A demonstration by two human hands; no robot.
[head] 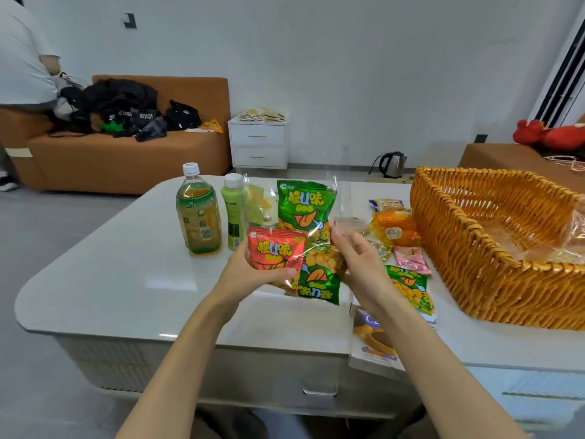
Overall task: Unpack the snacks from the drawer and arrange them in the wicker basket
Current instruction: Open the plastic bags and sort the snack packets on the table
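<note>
Over the white table I hold a clear plastic bag with small snack packs inside. My left hand grips a red pack at the bag's lower left. My right hand grips the bag's right side beside two green packs, one upright and one upside down. The wicker basket stands to the right, with a clear wrapper partly visible inside. Another green pack lies flat next to the basket.
A green tea bottle and a pale green bottle stand left of the bag. Orange wrapped cakes, a pink pack and a box at the table edge lie around my right hand. A person stands by the sofa.
</note>
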